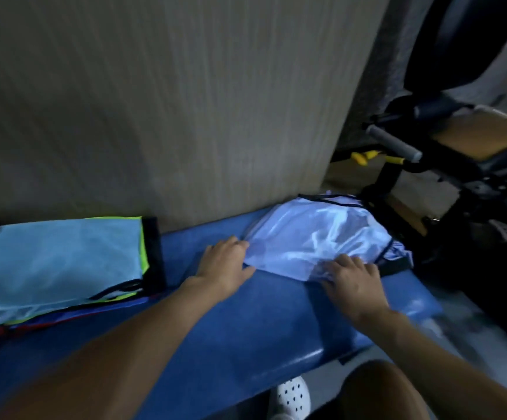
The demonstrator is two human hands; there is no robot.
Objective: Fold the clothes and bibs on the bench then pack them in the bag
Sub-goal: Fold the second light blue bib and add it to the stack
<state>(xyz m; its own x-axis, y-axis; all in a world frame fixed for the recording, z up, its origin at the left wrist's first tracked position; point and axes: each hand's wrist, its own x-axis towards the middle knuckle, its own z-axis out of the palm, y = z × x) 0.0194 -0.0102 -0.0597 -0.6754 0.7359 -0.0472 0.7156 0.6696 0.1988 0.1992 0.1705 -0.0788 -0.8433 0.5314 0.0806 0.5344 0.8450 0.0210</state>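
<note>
Bibs (61, 262) folded in stack at left end of bench (246, 322), light blue one on top, neon yellow and black edges showing. Pale shiny fabric piece (315, 237) with black cord lies at bench right end; garment or bag, cannot tell. Left hand (224, 265) pinches fabric's left edge, fingers above, thumb below. Right hand (352, 280) flat on fabric's near edge, fingers spread, gripping nothing. White perforated shoe (293, 395) below bench front edge

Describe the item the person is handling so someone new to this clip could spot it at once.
Follow the blue bench along the beige wall to its right end, beside the black equipment. There a pale, glossy fabric piece with thin black trim lies rumpled, the left hand and right hand on its near edge. The stack at the left is flat, light blue with neon-yellow edges.
</note>
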